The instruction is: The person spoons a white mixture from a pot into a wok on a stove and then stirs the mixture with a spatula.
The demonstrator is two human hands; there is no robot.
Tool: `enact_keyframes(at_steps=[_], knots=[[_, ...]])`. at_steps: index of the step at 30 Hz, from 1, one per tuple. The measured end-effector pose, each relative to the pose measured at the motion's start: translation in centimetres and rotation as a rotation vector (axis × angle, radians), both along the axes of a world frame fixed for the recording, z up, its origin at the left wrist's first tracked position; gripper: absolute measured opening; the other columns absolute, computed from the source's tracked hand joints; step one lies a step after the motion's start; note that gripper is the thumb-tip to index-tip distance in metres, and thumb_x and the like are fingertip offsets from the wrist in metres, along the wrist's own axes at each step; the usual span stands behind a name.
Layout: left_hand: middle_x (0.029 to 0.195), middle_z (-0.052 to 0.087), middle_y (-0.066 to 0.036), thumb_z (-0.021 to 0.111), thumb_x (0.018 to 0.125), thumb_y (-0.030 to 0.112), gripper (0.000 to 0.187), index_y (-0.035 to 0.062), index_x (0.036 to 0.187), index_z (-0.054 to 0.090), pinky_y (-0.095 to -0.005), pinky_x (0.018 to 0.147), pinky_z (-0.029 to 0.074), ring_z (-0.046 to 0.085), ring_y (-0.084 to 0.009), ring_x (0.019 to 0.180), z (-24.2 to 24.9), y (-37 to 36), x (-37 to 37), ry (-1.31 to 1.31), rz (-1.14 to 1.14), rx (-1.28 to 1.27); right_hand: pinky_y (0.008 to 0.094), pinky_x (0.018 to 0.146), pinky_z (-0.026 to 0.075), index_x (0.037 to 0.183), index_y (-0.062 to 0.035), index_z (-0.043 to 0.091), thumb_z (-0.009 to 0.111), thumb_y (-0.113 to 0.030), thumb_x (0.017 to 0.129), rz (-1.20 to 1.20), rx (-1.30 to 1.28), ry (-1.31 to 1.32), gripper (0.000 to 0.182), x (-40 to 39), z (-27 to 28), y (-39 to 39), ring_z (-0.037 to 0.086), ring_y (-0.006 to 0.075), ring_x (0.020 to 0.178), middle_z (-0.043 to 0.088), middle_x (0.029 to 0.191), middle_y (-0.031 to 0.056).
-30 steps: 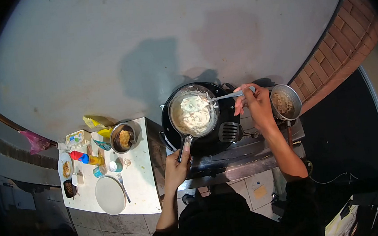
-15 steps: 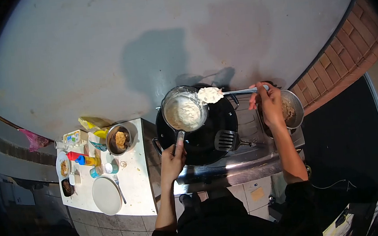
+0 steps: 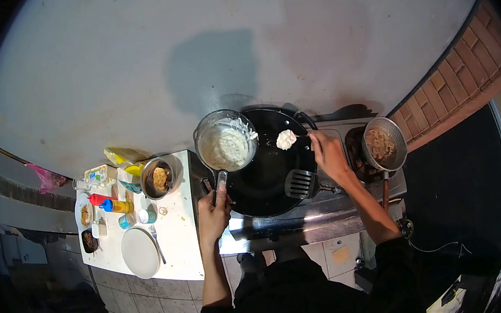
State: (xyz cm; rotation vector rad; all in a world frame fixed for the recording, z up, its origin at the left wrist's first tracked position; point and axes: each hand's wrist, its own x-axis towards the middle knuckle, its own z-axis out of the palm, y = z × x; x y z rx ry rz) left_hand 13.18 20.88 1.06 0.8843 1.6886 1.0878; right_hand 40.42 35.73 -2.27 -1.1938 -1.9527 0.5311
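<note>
My left hand (image 3: 213,216) is closed round the handle of a saucepan (image 3: 199,138) and holds it over the left side of a large black pan (image 3: 265,185). Thick, lumpy white batter (image 3: 227,146) lies inside the saucepan and smears its wall. In my right hand (image 3: 329,157) is a spoon (image 3: 301,136), mostly hidden by the fingers, with a lump of batter (image 3: 286,139) on its bowl. That lump is above the black pan, apart from the saucepan. A black slotted spatula (image 3: 302,184) rests across the pan's right front rim, below my right hand.
On the stove's right burner stands a smaller pot (image 3: 402,137) with light brown pieces in it. The white table (image 3: 181,246) at left carries a metal bowl (image 3: 170,190) with browned food, a plate (image 3: 140,252), a fork (image 3: 158,248) and several bottles. A wall (image 3: 135,65) rises behind the stove.
The saucepan has moved left, off the middle of the black pan. The loaded spoon has come away from the saucepan's rim, down and right over the pan, with my right hand lower.
</note>
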Motion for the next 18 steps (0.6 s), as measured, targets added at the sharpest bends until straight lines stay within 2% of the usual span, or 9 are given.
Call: enact_keyframes(at_steps=[6, 9, 12, 16, 18], knots=[[0.049, 0.041, 0.003, 0.051, 0.096, 0.040, 0.047, 0.0026, 0.067, 0.051, -0.0217, 0.036, 0.025, 0.036, -0.0047, 0.038, 0.5, -1.0, 0.3, -0.098, 0.012, -0.033, 0.0443, 0.062, 0.049, 0.092, 0.0050, 0.056, 0.054, -0.005, 0.089, 0.067, 0.131, -0.129, 0.011, -0.7, 1.2, -0.1, 0.061, 0.0410, 0.073, 0.062, 0.082, 0.0243], [0.049, 0.041, 0.003, 0.052, 0.095, 0.041, 0.047, 0.0027, 0.068, 0.052, -0.0217, 0.036, 0.025, 0.036, -0.0046, 0.038, 0.4, -1.3, 0.4, -0.056, 0.009, -0.029, 0.0433, 0.062, 0.049, 0.093, 0.0044, 0.056, 0.056, -0.004, 0.088, 0.100, 0.160, -0.190, 0.010, -0.4, 0.8, -0.1, 0.062, 0.0402, 0.074, 0.062, 0.082, 0.0242], [0.049, 0.041, 0.003, 0.052, 0.095, 0.041, 0.047, 0.0025, 0.068, 0.052, -0.0215, 0.036, 0.025, 0.036, -0.0045, 0.039, -0.1, -1.5, 0.2, -0.064, 0.004, -0.021, 0.0429, 0.062, 0.050, 0.094, 0.0039, 0.057, 0.056, -0.003, 0.088, 0.111, 0.221, -0.101, 0.010, -0.5, 0.9, -0.4, 0.062, 0.0398, 0.073, 0.061, 0.080, 0.0236], [0.049, 0.042, 0.003, 0.053, 0.095, 0.042, 0.047, 0.0023, 0.069, 0.053, -0.0216, 0.036, 0.026, 0.037, -0.0045, 0.039, -0.1, -1.4, 0.5, -0.056, 0.001, -0.025, 0.0427, 0.061, 0.049, 0.094, 0.0042, 0.057, 0.056, -0.003, 0.088, 0.142, 0.267, -0.135, 0.009, -0.2, 1.8, -0.9, 0.061, 0.0400, 0.070, 0.061, 0.079, 0.0229], [0.049, 0.042, 0.003, 0.052, 0.095, 0.043, 0.048, 0.0023, 0.069, 0.053, -0.0218, 0.036, 0.026, 0.037, -0.0046, 0.039, -0.4, -1.3, 0.4, -0.116, 0.010, -0.018, 0.0393, 0.058, 0.048, 0.094, 0.0048, 0.058, 0.054, -0.002, 0.089, 0.000, 0.291, -0.094, 0.010, 0.2, 2.7, -1.1, 0.061, 0.0359, 0.064, 0.061, 0.075, 0.0209]])
